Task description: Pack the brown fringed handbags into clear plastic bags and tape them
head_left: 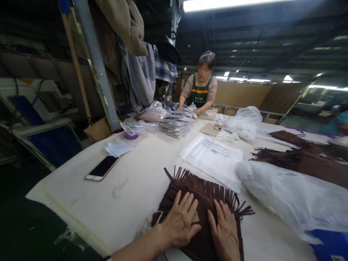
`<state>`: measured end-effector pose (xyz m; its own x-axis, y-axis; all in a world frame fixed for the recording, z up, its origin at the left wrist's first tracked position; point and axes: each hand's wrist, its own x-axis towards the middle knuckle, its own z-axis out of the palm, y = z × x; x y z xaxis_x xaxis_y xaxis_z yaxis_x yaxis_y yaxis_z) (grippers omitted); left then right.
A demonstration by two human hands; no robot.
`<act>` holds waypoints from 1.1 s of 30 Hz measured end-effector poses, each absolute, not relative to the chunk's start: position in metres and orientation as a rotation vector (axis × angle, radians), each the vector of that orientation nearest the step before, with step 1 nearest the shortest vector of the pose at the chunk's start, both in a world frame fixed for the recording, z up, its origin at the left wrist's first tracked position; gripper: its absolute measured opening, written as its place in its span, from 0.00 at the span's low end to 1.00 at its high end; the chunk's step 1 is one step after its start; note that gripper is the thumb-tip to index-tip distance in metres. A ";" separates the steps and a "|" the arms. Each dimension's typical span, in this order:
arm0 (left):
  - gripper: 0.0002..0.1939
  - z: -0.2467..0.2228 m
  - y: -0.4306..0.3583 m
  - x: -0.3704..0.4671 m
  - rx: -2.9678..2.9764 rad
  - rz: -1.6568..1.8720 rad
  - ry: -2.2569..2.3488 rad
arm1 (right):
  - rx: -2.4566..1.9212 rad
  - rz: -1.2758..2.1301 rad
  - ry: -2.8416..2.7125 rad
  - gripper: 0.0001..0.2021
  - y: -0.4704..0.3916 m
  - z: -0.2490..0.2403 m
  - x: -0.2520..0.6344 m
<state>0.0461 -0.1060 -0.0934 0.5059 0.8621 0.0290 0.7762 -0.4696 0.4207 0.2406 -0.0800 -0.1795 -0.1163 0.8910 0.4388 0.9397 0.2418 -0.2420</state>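
A folded dark brown fringed garment (202,197) lies on the white table in front of me, its fringe pointing away. My left hand (181,219) rests flat on its left part, fingers stretched out. Under that hand a small tan tag (195,216) shows in part. My right hand (224,228) lies flat on the right part of the cloth, fingers extended. Just beyond the fringe sits a stack of flat white plastic bags (213,156) with a printed label.
A phone (102,168) and a purple tape roll (131,135) lie at left. Clear plastic (296,195) and more brown fringed garments (307,159) spread at right. Across the table a person in a green apron (200,92) handles stacked grey bagged garments (178,123). A metal post (95,65) stands left.
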 end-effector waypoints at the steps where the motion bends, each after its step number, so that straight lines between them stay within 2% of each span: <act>1: 0.34 -0.094 -0.109 0.047 2.435 0.348 1.326 | -1.652 -0.101 -2.032 0.30 -0.080 -0.180 0.242; 4: 0.39 -0.090 -0.113 0.049 2.500 0.351 1.231 | -1.570 0.054 -2.065 0.28 -0.081 -0.175 0.242; 7: 0.35 -0.076 -0.110 0.038 2.419 0.482 1.190 | -1.596 0.381 -1.950 0.29 -0.082 -0.154 0.243; 9: 0.28 -0.064 -0.100 0.019 2.068 0.809 1.361 | -1.641 0.601 -1.713 0.33 -0.081 -0.132 0.254; 11: 0.22 -0.056 -0.084 -0.006 1.425 1.129 1.602 | -1.651 0.725 -1.426 0.35 -0.081 -0.112 0.279; 12: 0.21 -0.054 -0.074 -0.020 1.247 1.133 1.663 | -1.648 0.785 -1.285 0.35 -0.082 -0.104 0.294; 17: 0.21 -0.064 -0.034 -0.058 0.826 0.864 1.504 | -1.606 1.359 -0.669 0.25 -0.086 -0.097 0.356; 23: 0.20 -0.076 -0.001 -0.050 0.475 0.592 1.150 | -1.394 1.915 -0.419 0.13 -0.061 -0.103 0.349; 28: 0.23 -0.085 0.020 -0.034 0.283 0.457 0.849 | -1.158 2.222 -0.324 0.11 -0.036 -0.101 0.350; 33: 0.18 -0.089 0.035 -0.023 0.274 0.336 0.664 | -1.054 2.361 -0.651 0.15 -0.014 -0.087 0.336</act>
<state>-0.0227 0.0346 -0.0886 0.7372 0.3879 -0.5532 -0.2152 0.9109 0.3520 0.3360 -0.0138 -0.0870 -0.5939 0.5875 -0.5497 -0.2227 -0.7765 -0.5894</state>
